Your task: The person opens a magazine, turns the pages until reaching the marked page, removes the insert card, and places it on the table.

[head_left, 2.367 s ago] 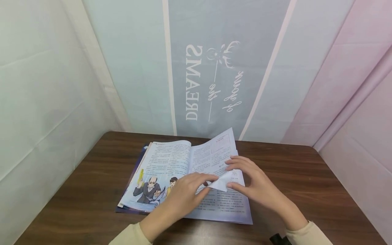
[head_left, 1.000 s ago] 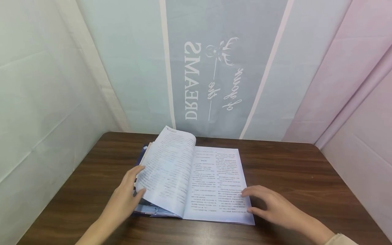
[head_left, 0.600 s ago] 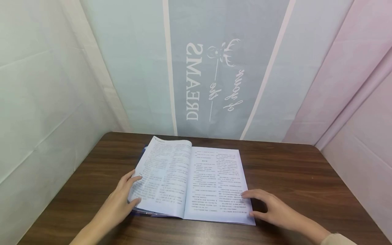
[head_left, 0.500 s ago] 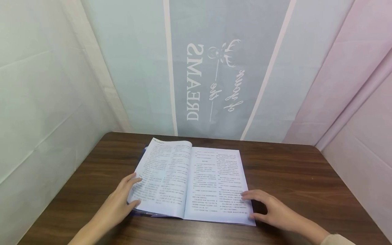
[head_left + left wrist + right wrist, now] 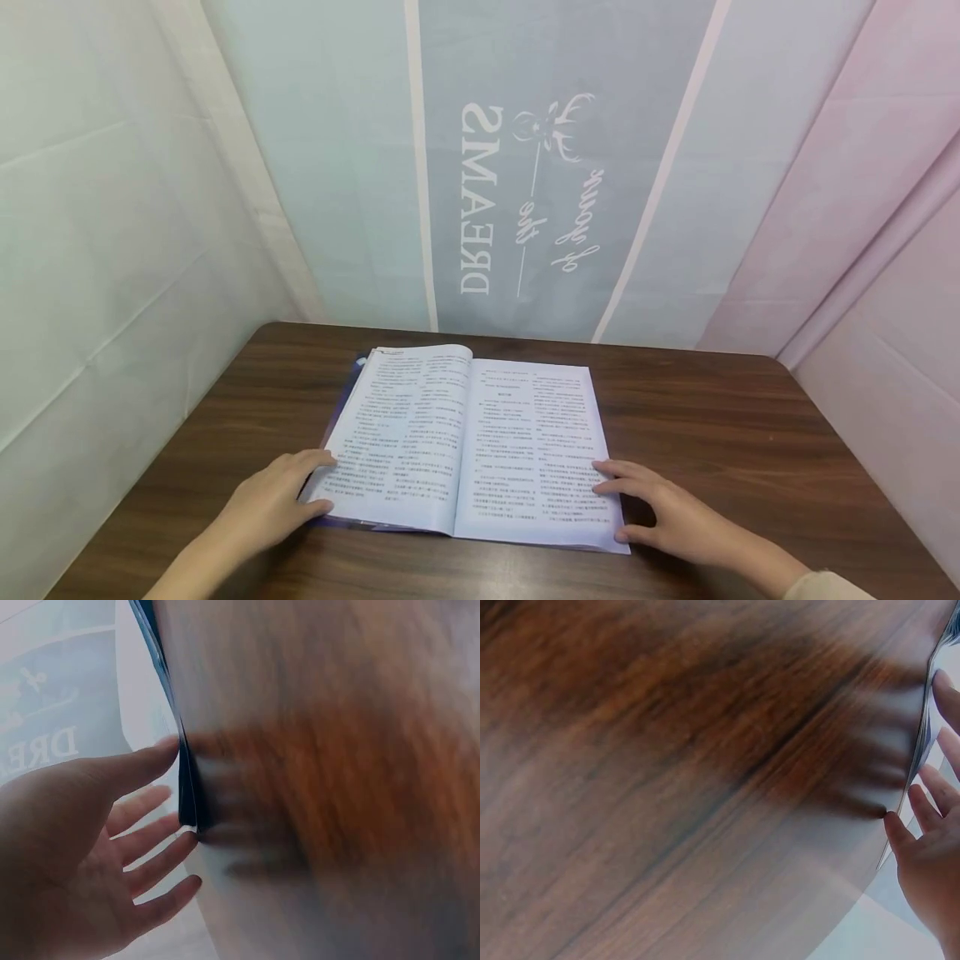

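An open book (image 5: pixel 517 467) with printed text on both pages lies flat on the wooden table. Its left page (image 5: pixel 405 433) bulges up near the spine, and a dark blue cover shows past the left side. My left hand (image 5: pixel 277 496) rests at the lower left edge, thumb and fingertips on the page margin. In the left wrist view that hand (image 5: pixel 105 840) has its fingers spread beside the dark cover edge (image 5: pixel 187 799). At the lower right edge, my right hand (image 5: pixel 667 512) touches the right page with loosely bent fingers. The right wrist view shows its fingertips (image 5: pixel 895 825) along the book's edge.
The brown wooden table (image 5: pixel 720 425) has rounded far corners. Behind it hangs a pale blue-grey curtain (image 5: pixel 540 50) with mirrored white lettering, and light fabric walls (image 5: pixel 97 250) stand at both sides.
A leaf turned from right to left has settled flat, covering the illustrated page. My left hand followed it down to the lower left edge; my right hand moved to the right edge and stays there.
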A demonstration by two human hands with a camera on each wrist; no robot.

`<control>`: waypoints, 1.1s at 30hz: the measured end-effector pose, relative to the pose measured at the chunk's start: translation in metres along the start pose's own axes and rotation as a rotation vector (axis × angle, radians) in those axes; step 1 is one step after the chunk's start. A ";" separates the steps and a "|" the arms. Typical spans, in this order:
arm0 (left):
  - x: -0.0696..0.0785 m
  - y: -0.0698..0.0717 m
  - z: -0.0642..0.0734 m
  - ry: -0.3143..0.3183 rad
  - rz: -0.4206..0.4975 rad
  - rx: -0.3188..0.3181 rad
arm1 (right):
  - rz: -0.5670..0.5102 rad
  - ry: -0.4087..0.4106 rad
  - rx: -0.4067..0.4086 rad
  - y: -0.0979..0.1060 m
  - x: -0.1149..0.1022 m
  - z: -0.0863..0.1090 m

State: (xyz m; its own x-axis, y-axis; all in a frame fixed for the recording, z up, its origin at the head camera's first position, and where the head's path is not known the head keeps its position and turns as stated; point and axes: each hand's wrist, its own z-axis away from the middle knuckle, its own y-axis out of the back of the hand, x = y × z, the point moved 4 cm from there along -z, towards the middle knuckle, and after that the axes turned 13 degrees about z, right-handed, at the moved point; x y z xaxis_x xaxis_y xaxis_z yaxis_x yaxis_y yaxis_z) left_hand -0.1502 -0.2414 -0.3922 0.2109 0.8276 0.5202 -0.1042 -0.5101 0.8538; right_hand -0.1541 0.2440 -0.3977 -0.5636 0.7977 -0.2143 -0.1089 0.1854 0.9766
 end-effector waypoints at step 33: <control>0.073 -0.007 -0.030 -0.211 0.058 0.114 | 0.046 0.265 0.406 0.054 -0.025 -0.038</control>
State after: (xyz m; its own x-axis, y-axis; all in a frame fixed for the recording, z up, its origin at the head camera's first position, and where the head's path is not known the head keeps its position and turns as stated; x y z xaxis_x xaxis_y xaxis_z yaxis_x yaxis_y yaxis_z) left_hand -0.1631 -0.1705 -0.3590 0.4078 0.7346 0.5423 -0.0141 -0.5888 0.8082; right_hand -0.1769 0.2126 -0.3387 -0.7550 0.6469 -0.1075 0.2197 0.4040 0.8880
